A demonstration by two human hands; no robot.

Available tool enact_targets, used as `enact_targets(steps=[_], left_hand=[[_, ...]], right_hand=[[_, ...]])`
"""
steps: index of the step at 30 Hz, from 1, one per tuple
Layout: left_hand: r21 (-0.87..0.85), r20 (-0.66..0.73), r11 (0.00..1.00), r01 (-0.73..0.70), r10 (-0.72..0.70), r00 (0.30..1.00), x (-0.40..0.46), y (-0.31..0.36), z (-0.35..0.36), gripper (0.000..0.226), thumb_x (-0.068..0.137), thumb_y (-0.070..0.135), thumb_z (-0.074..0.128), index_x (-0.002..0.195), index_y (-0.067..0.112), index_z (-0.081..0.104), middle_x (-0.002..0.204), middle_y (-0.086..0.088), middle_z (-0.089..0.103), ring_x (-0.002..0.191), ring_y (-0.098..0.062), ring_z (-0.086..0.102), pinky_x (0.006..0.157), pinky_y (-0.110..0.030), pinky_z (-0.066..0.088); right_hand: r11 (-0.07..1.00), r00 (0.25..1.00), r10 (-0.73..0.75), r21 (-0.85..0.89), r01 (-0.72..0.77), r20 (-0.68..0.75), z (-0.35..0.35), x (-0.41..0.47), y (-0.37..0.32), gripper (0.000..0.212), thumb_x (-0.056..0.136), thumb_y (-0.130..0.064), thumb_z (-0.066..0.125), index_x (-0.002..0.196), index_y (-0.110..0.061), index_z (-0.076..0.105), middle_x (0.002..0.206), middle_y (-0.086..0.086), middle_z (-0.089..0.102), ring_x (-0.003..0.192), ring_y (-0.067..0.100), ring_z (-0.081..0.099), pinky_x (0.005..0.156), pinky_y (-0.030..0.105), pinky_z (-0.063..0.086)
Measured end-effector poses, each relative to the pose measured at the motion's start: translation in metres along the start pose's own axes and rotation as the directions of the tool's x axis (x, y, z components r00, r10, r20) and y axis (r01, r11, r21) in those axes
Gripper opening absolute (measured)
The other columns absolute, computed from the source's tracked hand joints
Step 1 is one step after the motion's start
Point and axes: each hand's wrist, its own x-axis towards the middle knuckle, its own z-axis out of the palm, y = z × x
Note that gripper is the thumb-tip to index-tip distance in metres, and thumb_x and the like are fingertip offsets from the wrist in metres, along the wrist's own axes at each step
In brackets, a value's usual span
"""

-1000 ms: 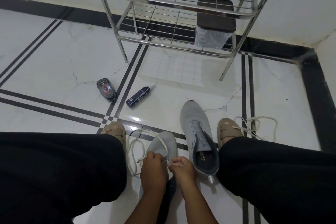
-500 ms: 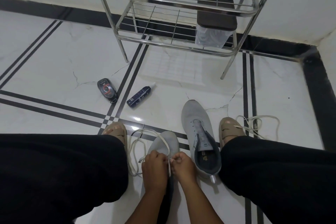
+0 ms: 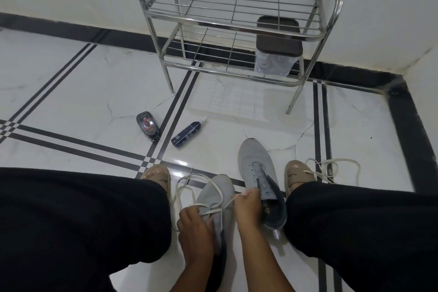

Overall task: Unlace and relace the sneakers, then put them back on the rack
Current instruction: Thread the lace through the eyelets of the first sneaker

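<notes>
White tiled floor (image 3: 71, 106), left hand (image 3: 194, 227) and right hand (image 3: 248, 208) pinching lace (image 3: 213, 187) over sneaker (image 3: 213, 194)

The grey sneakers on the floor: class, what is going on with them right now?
A seated person is lacing the nearer grey knit sneaker. The left hand and right hand each pinch the white lace and pull it taut. The second grey sneaker stands laceless; another loose white lace lies beside the right foot. The steel wire rack holds no shoes.
</notes>
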Motion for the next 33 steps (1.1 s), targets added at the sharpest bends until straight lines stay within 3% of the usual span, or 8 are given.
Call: enact_targets(steps=[4, 6, 8, 10, 14, 18, 27, 33], left_hand=[[-0.146, 0.023, 0.98, 0.137, -0.135, 0.991, 0.0, 0.0, -0.006, 0.049, 0.078, 0.029, 0.075, 0.11, 0.005, 0.047, 0.118, -0.017, 0.044, 0.103, -0.035, 0.053, 0.077, -0.036, 0.045], [-0.165, 0.049, 0.969, 0.186, -0.18, 0.982, 0.001, 0.001, -0.01, 0.05, 0.077, 0.029, 0.076, 0.109, 0.004, 0.046, 0.118, -0.018, 0.044, 0.102, -0.036, 0.054, 0.076, -0.037, 0.045], [-0.162, 0.073, 0.964, 0.212, -0.203, 0.977, 0.002, 0.003, -0.014, 0.049, 0.079, 0.031, 0.074, 0.109, 0.004, 0.044, 0.117, -0.018, 0.045, 0.104, -0.037, 0.054, 0.076, -0.038, 0.044], [-0.182, 0.095, 0.957, 0.227, -0.213, 0.972, 0.004, 0.003, -0.015, 0.047, 0.081, 0.032, 0.071, 0.108, 0.005, 0.043, 0.117, -0.017, 0.049, 0.106, -0.036, 0.053, 0.075, -0.037, 0.042], [-0.235, 0.18, 0.938, 0.254, -0.214, 0.96, 0.006, 0.002, -0.017, 0.045, 0.083, 0.035, 0.067, 0.11, 0.011, 0.04, 0.115, -0.01, 0.057, 0.108, -0.031, 0.054, 0.073, -0.032, 0.039], [-0.128, 0.242, 0.966, 0.225, -0.19, 0.952, 0.008, 0.003, -0.018, 0.039, 0.084, 0.038, 0.061, 0.111, 0.017, 0.042, 0.117, -0.006, 0.056, 0.111, -0.029, 0.051, 0.076, -0.034, 0.042], [0.062, 0.22, 0.993, 0.099, -0.11, 0.969, 0.01, 0.0, -0.009, 0.034, 0.093, 0.033, 0.046, 0.124, 0.023, 0.039, 0.125, -0.001, 0.05, 0.114, -0.023, 0.049, 0.078, -0.034, 0.045], [0.052, 0.212, 0.995, 0.089, -0.098, 0.972, 0.01, 0.0, -0.008, 0.029, 0.097, 0.03, 0.04, 0.124, 0.021, 0.041, 0.127, -0.002, 0.052, 0.113, -0.023, 0.051, 0.079, -0.034, 0.045]], right_hand=[[0.795, 0.981, 0.186, 0.578, -0.187, 0.061, -0.047, 0.004, -0.047, 0.022, 0.101, -0.006, 0.024, 0.108, 0.012, 0.033, 0.138, 0.038, 0.036, 0.119, 0.051, 0.045, 0.051, 0.015, 0.04], [0.713, 0.975, 0.142, 0.701, 0.02, -0.172, -0.08, -0.01, -0.082, 0.021, 0.103, -0.01, 0.018, 0.103, 0.0, 0.037, 0.129, 0.025, 0.039, 0.102, 0.041, 0.052, 0.046, 0.013, 0.042], [0.724, 0.799, -0.012, 0.545, 0.422, -0.602, -0.109, -0.028, -0.115, 0.021, 0.1, -0.008, 0.024, 0.111, -0.004, 0.042, 0.105, 0.011, 0.046, 0.075, 0.019, 0.05, 0.048, 0.019, 0.05], [0.744, 0.586, -0.239, 0.242, 0.623, -0.774, -0.119, -0.028, -0.129, 0.019, 0.095, -0.009, 0.029, 0.106, -0.005, 0.045, 0.086, 0.004, 0.051, 0.069, 0.021, 0.051, 0.062, 0.039, 0.052], [0.872, 0.831, -0.485, -0.221, 0.437, -0.273, -0.076, -0.004, -0.092, 0.021, 0.093, -0.015, 0.039, 0.099, -0.016, 0.058, 0.085, 0.005, 0.064, 0.08, 0.029, 0.062, 0.07, 0.04, 0.053], [0.694, 0.907, -0.262, -0.589, 0.414, 0.33, -0.011, -0.004, -0.011, 0.033, 0.091, -0.015, 0.045, 0.115, -0.023, 0.066, 0.123, 0.006, 0.062, 0.11, 0.025, 0.059, 0.087, 0.026, 0.046], [0.592, 0.932, -0.207, -0.72, 0.362, 0.298, 0.001, -0.006, 0.011, 0.026, 0.096, -0.022, 0.047, 0.119, -0.017, 0.058, 0.124, 0.005, 0.054, 0.111, 0.026, 0.058, 0.084, 0.036, 0.049], [0.851, 0.946, -0.263, -0.508, 0.134, -0.191, -0.029, -0.003, -0.018, 0.028, 0.092, -0.021, 0.055, 0.117, -0.009, 0.05, 0.121, 0.013, 0.052, 0.099, 0.033, 0.062, 0.078, 0.042, 0.055]])
